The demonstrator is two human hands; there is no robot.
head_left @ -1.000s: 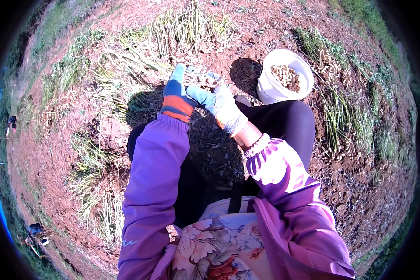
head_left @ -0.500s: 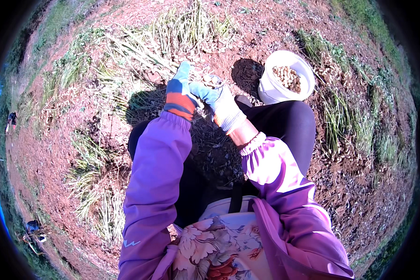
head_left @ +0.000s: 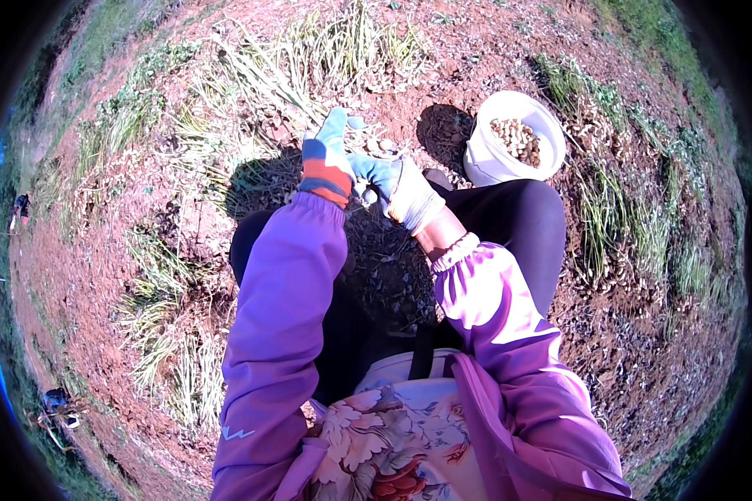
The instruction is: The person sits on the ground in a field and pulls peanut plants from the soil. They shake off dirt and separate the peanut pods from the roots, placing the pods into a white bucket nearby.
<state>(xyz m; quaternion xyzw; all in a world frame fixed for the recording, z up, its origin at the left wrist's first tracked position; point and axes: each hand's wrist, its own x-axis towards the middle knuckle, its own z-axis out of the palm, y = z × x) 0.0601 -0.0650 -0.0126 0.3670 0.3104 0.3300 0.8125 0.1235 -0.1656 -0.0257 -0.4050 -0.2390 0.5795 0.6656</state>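
Observation:
My left hand (head_left: pixel 327 157), in a blue and orange glove, is closed around a bundle of pulled peanut plants (head_left: pixel 288 90) whose pale green stems stretch up and to the left. Close beside it on the right is my right hand (head_left: pixel 399 185), in a blue and whitish glove, its fingers curled in toward the left hand. What those fingers grip is hidden. Peanut pods (head_left: pixel 383 145) show just beyond the two hands, at the root end of the bundle.
A white bucket (head_left: pixel 480 159) partly filled with peanuts (head_left: pixel 516 140) stands right of my hands, by my knee. Pulled plants (head_left: pixel 606 217) lie in a row at the right, more plants (head_left: pixel 163 280) at the left. Two people are far off at the left edge.
My right hand has shifted slightly down, its fingers bending beneath the left hand. The left hand has moved a little to the right. The bucket stays put.

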